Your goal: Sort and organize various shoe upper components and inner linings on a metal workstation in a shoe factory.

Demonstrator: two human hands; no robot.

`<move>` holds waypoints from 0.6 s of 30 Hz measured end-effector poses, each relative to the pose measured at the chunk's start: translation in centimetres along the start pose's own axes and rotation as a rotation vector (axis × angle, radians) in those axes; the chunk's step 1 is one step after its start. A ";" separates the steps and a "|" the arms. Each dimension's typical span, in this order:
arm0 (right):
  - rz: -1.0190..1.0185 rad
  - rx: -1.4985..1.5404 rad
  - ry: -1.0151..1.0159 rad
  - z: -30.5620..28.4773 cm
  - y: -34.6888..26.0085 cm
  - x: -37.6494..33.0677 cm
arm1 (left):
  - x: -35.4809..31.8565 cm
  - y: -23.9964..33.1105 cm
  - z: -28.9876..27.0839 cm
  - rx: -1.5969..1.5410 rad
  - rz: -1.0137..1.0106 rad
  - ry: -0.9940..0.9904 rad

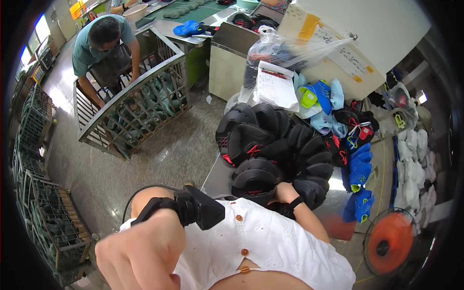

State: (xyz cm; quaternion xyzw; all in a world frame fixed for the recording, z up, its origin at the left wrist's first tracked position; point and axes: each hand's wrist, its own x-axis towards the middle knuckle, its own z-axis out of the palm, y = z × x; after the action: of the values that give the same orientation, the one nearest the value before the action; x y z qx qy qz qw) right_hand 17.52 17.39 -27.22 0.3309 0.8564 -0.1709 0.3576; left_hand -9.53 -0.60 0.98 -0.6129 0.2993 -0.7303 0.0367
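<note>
My left hand point(140, 251) is raised close to the camera at the lower left, its fingers bent inward and pressed together; the fingertips are out of sight. A black strapped device point(203, 208) sits on that wrist. Against a large heap of black shoe uppers point(263, 133), nested in curved rows, my right hand point(286, 193) grips the edge of a black upper point(253, 176) at the near side, with some fingers hidden. A dark band circles the right wrist. Red lacing and trim show on several uppers.
Beyond the heap lie a notepad with a pen point(275, 89) and blue shoe uppers point(360, 169). An orange fan point(390, 239) stands at lower right. Across the floor, a co-worker point(104, 43) bends over a metal cage cart point(135, 96) of green shoe lasts. More carts point(53, 217) line the left.
</note>
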 end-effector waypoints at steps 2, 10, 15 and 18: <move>-0.002 0.004 -0.015 -0.3 -0.1 -0.2 | -0.5 -0.3 0.0 0.050 0.062 0.116; -0.002 -0.049 -0.020 1.8 0.9 1.0 | -1.0 -4.2 1.9 -0.360 -0.855 0.235; -0.222 -0.008 0.182 3.1 0.9 -0.1 | -2.4 -7.4 4.8 -0.635 -0.864 0.039; -0.312 0.031 0.347 4.8 1.3 -0.6 | -4.6 -9.2 7.7 -0.678 -0.817 0.123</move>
State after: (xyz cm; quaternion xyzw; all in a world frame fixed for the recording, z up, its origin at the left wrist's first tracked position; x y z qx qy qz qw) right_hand 21.15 15.53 -30.10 0.2245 0.9430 -0.1780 0.1693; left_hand 1.57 5.85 1.92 -0.6131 0.2571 -0.5818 -0.4685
